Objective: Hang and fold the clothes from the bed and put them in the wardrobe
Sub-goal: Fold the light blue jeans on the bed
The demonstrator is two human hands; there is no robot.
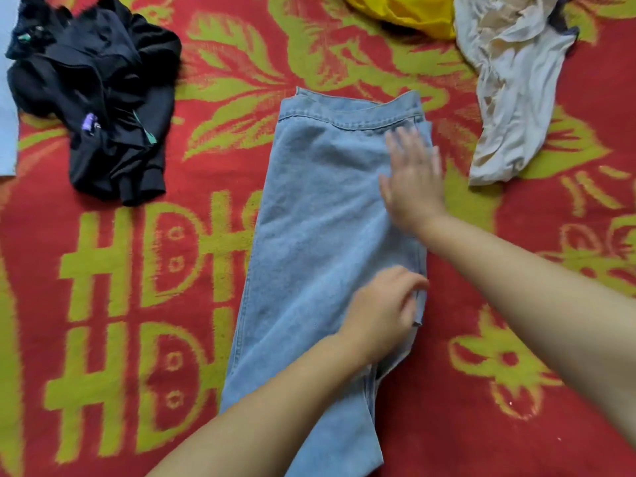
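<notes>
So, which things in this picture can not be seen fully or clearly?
- Jeans: lower legs cut off by the bottom edge, head view.
- Yellow garment: cut off by the top edge.
- Pale blue cloth: cut off by the left edge.
- Right hand: fingers blurred.
- Left hand: whether it grips the denim is unclear.

2 bare forearms — no sleeves — 2 bare hands (411, 180).
</notes>
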